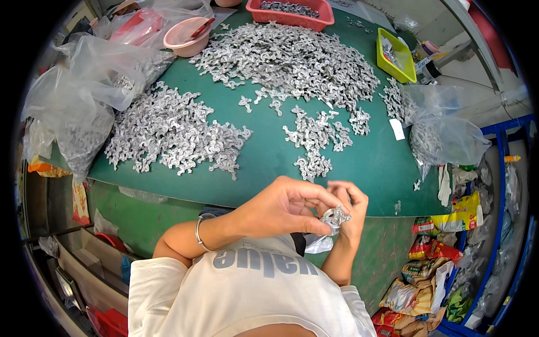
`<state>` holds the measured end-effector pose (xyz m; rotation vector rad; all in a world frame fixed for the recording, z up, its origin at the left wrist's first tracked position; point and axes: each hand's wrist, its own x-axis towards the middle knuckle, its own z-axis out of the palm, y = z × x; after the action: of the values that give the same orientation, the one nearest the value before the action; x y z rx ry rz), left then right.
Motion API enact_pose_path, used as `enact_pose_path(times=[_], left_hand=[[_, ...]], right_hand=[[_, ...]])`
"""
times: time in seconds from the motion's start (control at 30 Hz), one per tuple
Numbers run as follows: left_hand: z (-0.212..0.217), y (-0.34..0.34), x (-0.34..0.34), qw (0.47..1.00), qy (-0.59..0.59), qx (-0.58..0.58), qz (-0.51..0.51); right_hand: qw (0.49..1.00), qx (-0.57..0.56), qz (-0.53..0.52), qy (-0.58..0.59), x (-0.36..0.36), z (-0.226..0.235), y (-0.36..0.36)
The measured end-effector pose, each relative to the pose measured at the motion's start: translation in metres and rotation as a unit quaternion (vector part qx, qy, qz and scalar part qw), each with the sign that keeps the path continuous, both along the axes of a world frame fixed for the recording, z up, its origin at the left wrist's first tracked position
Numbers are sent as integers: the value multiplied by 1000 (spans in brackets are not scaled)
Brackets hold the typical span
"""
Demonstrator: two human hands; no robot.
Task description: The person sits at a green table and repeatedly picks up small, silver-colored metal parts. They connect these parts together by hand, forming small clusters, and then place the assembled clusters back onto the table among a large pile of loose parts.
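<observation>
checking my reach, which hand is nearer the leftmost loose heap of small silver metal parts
Left. The left hand is to the right of that heap, on its near side; the right hand is farther right, past the left one.

The green table (365,175) carries heaped silvery parts (286,59), plastic bags (92,78) and a pink bowl (188,50).

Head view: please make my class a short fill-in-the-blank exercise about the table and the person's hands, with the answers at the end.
1. The colour of the table top is ____.
2. The left hand and the right hand meet at a small part; the bracelet is on the ____ wrist.
3. The yellow-green tray stands to the ____ of the red tray.
4. The colour of the bowl left of the red tray is ____.

Missing words: green; left; right; pink.
</observation>
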<state>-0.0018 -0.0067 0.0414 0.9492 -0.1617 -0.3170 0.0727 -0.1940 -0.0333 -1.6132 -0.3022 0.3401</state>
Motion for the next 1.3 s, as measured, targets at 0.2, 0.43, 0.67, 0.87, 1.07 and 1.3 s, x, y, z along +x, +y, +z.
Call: enact_pose_path(times=[0.2,0.43,0.67,0.87,1.07,1.3], left_hand=[[-4,-3,-1,1000,-18,-8,9],[-7,-4,1,994,-83,59,35],[-5,-5,-3,993,-64,65,77],[-4,-3,-1,998,-27,3,53],[-3,-4,-1,999,-17,-15,40],[-2,-4,-1,998,-37,-20,40]], right_hand=[[971,183,142,50,-31,20,-10],[929,285,178,157,-40,38,-1],[972,219,37,75,-45,50,2],[984,168,-47,-44,-49,57,5],[981,171,-57,-68,-52,57,2],[980,180,-53,-64,-52,54,0]])
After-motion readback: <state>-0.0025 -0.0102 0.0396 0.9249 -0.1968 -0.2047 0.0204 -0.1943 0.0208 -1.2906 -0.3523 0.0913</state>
